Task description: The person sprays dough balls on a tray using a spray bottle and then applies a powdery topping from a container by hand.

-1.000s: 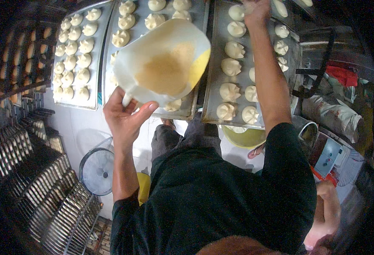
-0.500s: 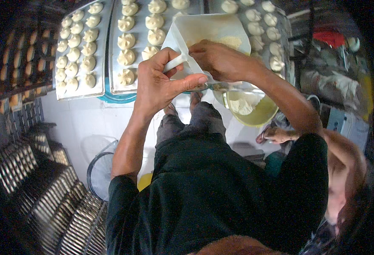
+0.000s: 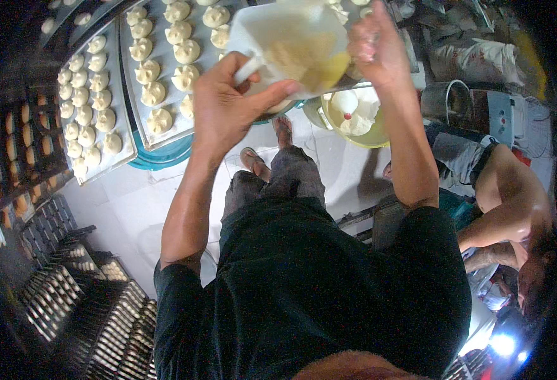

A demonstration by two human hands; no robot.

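My left hand (image 3: 225,104) grips the handle of a white plastic jug (image 3: 248,28), its thumb along the rim. Pale yellow crumbs (image 3: 294,54) lie inside the tilted jug, which is smeared by motion. Raised to the right of the jug, my right hand (image 3: 376,50) has its fingers curled in, apart from the jug; whatever they hold is hidden. Beneath and beyond both hands are metal trays with rows of pale, split-topped dough pieces (image 3: 185,50). The left tray (image 3: 119,158) and the middle tray (image 3: 137,120) show best.
Below the trays stand a teal tub (image 3: 171,154) and a yellow-green basin (image 3: 375,140) holding white flour. Racks of baked rolls (image 3: 12,152) and stacked slatted trays (image 3: 104,323) line the left. At right, another person (image 3: 513,196) bends low near a metal pot (image 3: 446,104).
My right hand has come out of the jug and moved right, fingers curled. My left hand still holds the jug, now tilted differently. The trays have shifted left in view.
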